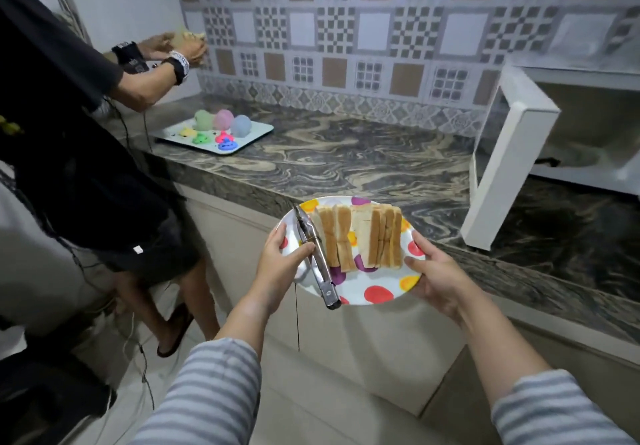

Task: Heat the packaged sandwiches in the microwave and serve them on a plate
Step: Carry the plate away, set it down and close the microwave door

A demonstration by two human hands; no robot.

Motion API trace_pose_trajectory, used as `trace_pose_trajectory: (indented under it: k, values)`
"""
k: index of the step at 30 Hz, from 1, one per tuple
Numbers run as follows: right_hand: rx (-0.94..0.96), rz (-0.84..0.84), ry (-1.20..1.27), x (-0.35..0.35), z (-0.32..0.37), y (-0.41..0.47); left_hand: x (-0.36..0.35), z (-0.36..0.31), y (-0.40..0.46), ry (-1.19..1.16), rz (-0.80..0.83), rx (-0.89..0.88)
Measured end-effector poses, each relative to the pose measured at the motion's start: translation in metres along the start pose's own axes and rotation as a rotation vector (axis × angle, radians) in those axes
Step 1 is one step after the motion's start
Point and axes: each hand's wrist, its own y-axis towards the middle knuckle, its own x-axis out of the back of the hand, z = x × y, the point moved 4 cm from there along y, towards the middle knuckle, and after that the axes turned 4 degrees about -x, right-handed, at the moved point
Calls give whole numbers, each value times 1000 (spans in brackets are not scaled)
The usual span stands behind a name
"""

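Sandwiches (360,237) stood soft and tippy; your left hand (282,261) fingers pinched plate (377,294) rim and tongs (317,257), right hand (438,278) fingers curled under the rim.

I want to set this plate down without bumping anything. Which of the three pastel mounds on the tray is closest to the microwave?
The blue mound. It sits at the right end of the row on the tray, toward the microwave; pink is middle, green farthest.

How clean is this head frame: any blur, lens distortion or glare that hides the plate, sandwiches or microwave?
Head view: even indoor light, no hard glare; the polka-dot plate, sandwiches and tongs read sharply enough. Wide-angle bending curves the tiled wall and countertop. The open microwave at right is smeared and hazy, and the second person's hands are motion-blurred.
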Motion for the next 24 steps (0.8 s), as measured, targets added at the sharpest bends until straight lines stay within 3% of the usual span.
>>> trace_pose_trajectory:
  k: [14, 24]
  values:
    - [23, -173, -27, 10, 94, 193, -77, 4, 236, 1, 127, 39]
    - [-77, -371, 17, 31, 104, 265, -131, 32, 334, 6, 273, 205]
